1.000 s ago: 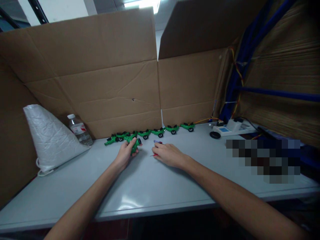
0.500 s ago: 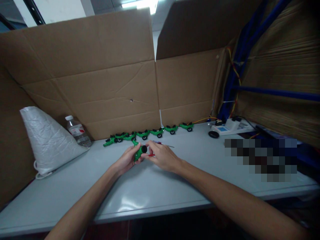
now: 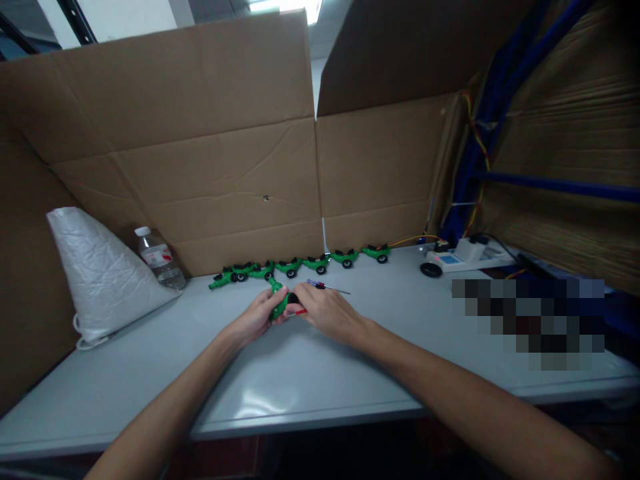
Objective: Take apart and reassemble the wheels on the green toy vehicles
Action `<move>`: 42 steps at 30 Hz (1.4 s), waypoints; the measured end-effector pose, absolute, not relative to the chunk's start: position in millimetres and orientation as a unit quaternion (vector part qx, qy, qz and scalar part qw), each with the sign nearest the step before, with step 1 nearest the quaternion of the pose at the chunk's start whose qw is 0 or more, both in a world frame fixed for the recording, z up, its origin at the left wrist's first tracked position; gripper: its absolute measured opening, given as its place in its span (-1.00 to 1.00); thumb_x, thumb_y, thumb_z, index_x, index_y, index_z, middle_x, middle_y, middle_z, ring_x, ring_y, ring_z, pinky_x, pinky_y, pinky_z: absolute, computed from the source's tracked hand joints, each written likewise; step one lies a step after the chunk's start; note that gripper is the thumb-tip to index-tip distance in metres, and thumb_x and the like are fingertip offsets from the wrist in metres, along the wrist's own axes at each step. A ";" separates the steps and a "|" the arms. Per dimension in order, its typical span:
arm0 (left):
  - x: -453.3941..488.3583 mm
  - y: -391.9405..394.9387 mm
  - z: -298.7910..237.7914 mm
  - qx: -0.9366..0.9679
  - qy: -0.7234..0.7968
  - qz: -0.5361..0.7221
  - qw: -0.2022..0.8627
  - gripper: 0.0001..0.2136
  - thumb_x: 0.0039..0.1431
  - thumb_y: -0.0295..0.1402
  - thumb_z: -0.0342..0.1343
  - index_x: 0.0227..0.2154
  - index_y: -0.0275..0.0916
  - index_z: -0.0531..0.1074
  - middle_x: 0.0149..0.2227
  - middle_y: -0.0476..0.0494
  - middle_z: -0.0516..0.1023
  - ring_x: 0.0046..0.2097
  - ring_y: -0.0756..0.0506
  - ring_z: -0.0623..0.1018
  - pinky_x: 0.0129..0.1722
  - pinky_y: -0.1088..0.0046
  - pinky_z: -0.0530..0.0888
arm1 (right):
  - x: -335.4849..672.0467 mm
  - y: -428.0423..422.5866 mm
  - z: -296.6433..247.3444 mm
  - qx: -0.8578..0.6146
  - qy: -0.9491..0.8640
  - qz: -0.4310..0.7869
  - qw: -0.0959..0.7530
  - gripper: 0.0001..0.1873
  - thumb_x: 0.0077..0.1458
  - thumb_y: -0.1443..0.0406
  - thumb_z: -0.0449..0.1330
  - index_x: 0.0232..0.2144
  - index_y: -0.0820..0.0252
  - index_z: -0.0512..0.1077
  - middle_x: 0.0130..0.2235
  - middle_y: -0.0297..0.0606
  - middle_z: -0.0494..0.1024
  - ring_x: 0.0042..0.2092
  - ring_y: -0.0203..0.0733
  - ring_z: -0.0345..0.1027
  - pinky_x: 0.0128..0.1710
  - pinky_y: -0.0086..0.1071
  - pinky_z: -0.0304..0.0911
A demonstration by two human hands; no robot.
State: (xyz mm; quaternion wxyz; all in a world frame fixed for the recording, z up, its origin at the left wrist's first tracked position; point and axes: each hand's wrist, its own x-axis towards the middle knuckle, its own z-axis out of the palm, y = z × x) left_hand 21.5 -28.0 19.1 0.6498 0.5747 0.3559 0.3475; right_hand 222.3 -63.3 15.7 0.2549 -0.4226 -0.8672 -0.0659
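My left hand [image 3: 257, 316] is closed around a green toy vehicle [image 3: 280, 307], its narrow end pointing away from me. Against the toy's right side, the closed fingers of my right hand [image 3: 323, 310] grip a black wheel [image 3: 293, 299], now partly covered by them. A thin red piece [image 3: 300, 311] shows under the right fingers; its kind is unclear. Just behind that hand is a slim tool [image 3: 323, 285] with a dark coloured handle and thin metal shaft, and I cannot tell whether the hand touches it. Several similar green toy vehicles [image 3: 316, 263] with black wheels form a row behind.
A white padded bag [image 3: 110, 287] and a water bottle [image 3: 160, 259] stand at the left on the pale table [image 3: 165, 373]. At the right are a power strip [image 3: 470, 257], a black ring [image 3: 431, 269] and a blurred-out patch. Cardboard walls [image 3: 225, 167] enclose the table.
My right fingers have closed further over the black wheel, covering more of it. The whole view has shifted slightly; the row of toys stays in place.
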 end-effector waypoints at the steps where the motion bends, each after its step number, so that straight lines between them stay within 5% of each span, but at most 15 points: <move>1: 21.1 -27.4 18.3 0.575 0.360 0.345 0.650 -0.54 0.19 0.06 0.29 -0.45 -0.26 0.36 -0.53 0.00 0.39 -0.53 0.07 0.31 -0.54 0.52 0.16 | 222.5 -62.7 15.1 -0.418 -0.869 -0.072 0.253 -0.63 0.49 0.06 0.00 0.01 0.24 0.36 -0.11 -0.10 0.56 -0.18 -0.11 0.51 -0.35 -0.37 0.20; 13: 19.5 -29.2 20.2 0.541 0.350 0.282 0.710 -0.55 0.24 0.02 0.27 -0.47 -0.30 0.40 -0.54 0.00 0.35 -0.53 0.08 0.30 -0.55 0.56 0.17 | 229.1 -66.9 20.7 -0.386 -0.890 -0.140 0.200 -0.58 0.54 0.10 -0.14 0.03 0.29 0.35 -0.11 -0.04 0.54 -0.17 -0.09 0.48 -0.43 -0.34 0.12; 22: 38.7 -39.1 23.9 0.544 0.331 0.396 0.662 -0.57 0.19 0.04 0.31 -0.30 -0.27 0.42 -0.46 -0.03 0.47 -0.48 0.05 0.42 -0.49 0.57 0.31 | 214.9 -65.1 21.3 -0.534 -0.769 -0.064 0.344 -0.60 0.49 0.02 -0.03 -0.21 0.16 0.41 -0.27 -0.24 0.63 -0.34 -0.17 0.47 -0.42 -0.35 -0.03; 28: 44.4 -49.7 30.0 0.561 0.308 0.394 0.659 -0.57 0.21 0.05 0.30 -0.37 -0.28 0.41 -0.51 0.03 0.40 -0.48 0.06 0.38 -0.45 0.57 0.33 | 212.6 -60.3 11.9 -0.490 -0.771 -0.123 0.389 -0.57 0.48 0.08 -0.02 -0.33 0.19 0.43 -0.39 -0.24 0.58 -0.39 -0.22 0.40 -0.42 -0.35 -0.06; 35: 36.2 -49.1 30.0 0.528 0.322 0.322 0.717 -0.54 0.19 0.04 0.31 -0.45 -0.30 0.39 -0.55 0.06 0.32 -0.54 0.10 0.31 -0.53 0.61 0.21 | 223.6 -49.7 9.0 -0.382 -0.818 -0.225 0.365 -0.55 0.45 0.07 -0.03 -0.37 0.19 0.41 -0.42 -0.22 0.50 -0.41 -0.22 0.33 -0.44 -0.35 0.02; 42: 31.4 -32.4 21.0 0.564 0.354 0.396 0.633 -0.56 0.18 0.05 0.31 -0.40 -0.27 0.38 -0.52 0.01 0.42 -0.52 0.08 0.34 -0.53 0.58 0.25 | 230.8 -42.3 11.8 -0.353 -0.845 -0.219 0.336 -0.64 0.48 0.07 -0.01 -0.18 0.22 0.38 -0.22 -0.12 0.52 -0.24 -0.13 0.44 -0.46 -0.35 0.17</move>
